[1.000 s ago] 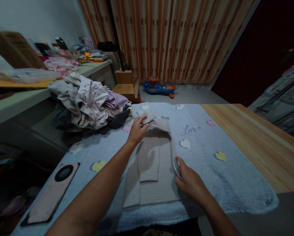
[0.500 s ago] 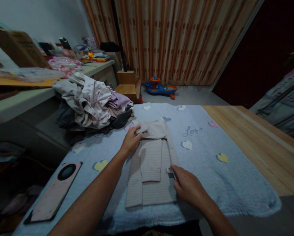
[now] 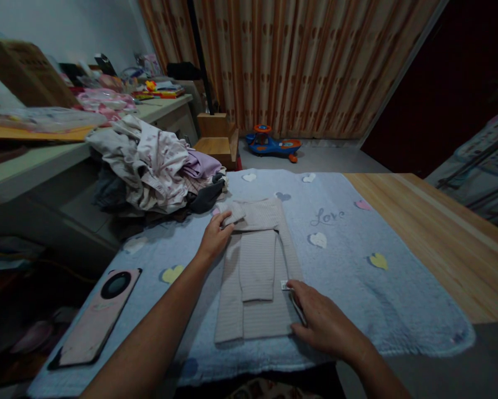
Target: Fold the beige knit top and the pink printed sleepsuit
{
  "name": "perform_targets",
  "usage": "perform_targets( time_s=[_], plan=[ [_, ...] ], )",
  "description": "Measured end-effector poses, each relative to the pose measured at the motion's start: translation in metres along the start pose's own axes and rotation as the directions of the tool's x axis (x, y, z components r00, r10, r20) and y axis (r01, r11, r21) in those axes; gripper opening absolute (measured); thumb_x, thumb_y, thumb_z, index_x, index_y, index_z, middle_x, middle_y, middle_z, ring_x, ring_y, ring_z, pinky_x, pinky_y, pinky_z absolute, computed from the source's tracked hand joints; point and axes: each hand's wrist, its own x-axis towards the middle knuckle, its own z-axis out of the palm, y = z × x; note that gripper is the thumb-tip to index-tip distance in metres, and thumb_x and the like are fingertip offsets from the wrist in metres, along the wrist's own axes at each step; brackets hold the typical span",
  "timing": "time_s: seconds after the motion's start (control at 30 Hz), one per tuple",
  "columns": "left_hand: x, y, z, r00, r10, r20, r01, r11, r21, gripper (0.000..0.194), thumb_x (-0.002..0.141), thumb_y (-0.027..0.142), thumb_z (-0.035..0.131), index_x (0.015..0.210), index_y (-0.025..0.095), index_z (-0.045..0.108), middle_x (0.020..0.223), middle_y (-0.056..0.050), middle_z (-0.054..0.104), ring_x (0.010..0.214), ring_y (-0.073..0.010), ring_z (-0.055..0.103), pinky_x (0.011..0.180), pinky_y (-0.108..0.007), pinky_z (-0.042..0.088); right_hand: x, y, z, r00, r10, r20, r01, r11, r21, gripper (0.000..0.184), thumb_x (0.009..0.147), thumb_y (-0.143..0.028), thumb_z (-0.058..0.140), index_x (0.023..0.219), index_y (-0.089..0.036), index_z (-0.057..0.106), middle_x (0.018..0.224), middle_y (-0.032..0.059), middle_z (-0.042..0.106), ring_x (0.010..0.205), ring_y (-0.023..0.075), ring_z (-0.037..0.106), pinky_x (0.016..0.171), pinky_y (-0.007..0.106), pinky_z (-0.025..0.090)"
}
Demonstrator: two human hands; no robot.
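**Beige ribbed top (image 3: 257, 316) lay folded on blue fleece blanket (image 3: 340, 288)**

The top lay flat near the middle of the blanket, one sleeve (image 3: 257, 266) folded down its centre. The left hand (image 3: 213, 238) was curled over the top's far-left corner, gripping the folded-over end. The right hand (image 3: 324, 318) lay half open at the top's right edge, its fingers (image 3: 299, 291) touching the cloth just beside a small white label (image 3: 284, 285); whether it had hold of anything, I could not tell. A heap of crumpled clothes (image 3: 157, 172) sat just beyond the blanket's far-left side, below a cluttered counter (image 3: 36, 160). A pink-cased phone (image 3: 95, 316) lay on the blanket's near-left side.
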Motion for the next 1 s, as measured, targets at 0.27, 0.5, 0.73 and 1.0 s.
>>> perform_targets(
  time_s=[0.27, 0.5, 0.73, 1.0],
  plan=[
    [0.007, 0.008, -0.001, 0.999, 0.007, -0.05, -0.014, 0.989, -0.145, 0.047, 0.076, 0.032, 0.062, 0.121, 0.019, 0.067, 0.121, -0.007, 0.062, 0.113, -0.0246, 0.058, 0.105, -0.04, 0.043, -0.004, 0.003, 0.009, 0.985, 0.046, -0.165, -0.069, 0.988, -0.136, 0.034, 0.069, 0.001, 0.043, 0.095, -0.019, 0.055, 0.096, 0.008, 0.063, 0.09, 0.0212, 0.057, 0.081, 0.032, 0.045],
    [0.02, 0.013, -0.01, 0.99, 0.062, -0.123, -0.091, 0.965, -0.247, 0.052, 0.075, 0.032, 0.064, 0.125, 0.019, 0.065, 0.127, -0.008, 0.058, 0.122, -0.0263, 0.055, 0.109, -0.04, 0.04, 0.004, -0.006, 0.02, 0.926, -0.042, -0.375, 0.075, 0.994, 0.075, 0.015, 0.079, -0.007, 0.047, 0.084, -0.022, 0.048, 0.085, 0.0018, 0.056, 0.081, 0.0172, 0.054, 0.072, 0.028, 0.04],
    [0.013, -0.012, -0.013, 0.989, -0.018, -0.146, -0.011, 0.98, -0.197, 0.05, 0.073, 0.029, 0.065, 0.122, 0.019, 0.065, 0.127, -0.009, 0.059, 0.123, -0.0264, 0.054, 0.111, -0.04, 0.038, 0.006, 0.0, 0.047, 0.958, -0.075, -0.277, 0.057, 0.996, -0.074, 0.014, 0.081, -0.009, 0.055, 0.089, -0.02, 0.056, 0.091, 0.0049, 0.059, 0.087, 0.0207, 0.053, 0.078, 0.033, 0.043],
    [0.012, -0.045, -0.003, 0.974, -0.187, -0.131, 0.159, 0.968, -0.196, 0.052, 0.071, 0.023, 0.066, 0.122, 0.017, 0.063, 0.124, -0.011, 0.06, 0.119, -0.0275, 0.057, 0.101, -0.041, 0.048, -0.002, 0.001, 0.044, 0.929, -0.04, -0.367, -0.028, 0.983, -0.179, 0.042, 0.065, -0.005, 0.061, 0.104, -0.021, 0.056, 0.112, 0.0092, 0.055, 0.101, 0.0268, 0.05, 0.087, 0.04, 0.045]
  ],
)
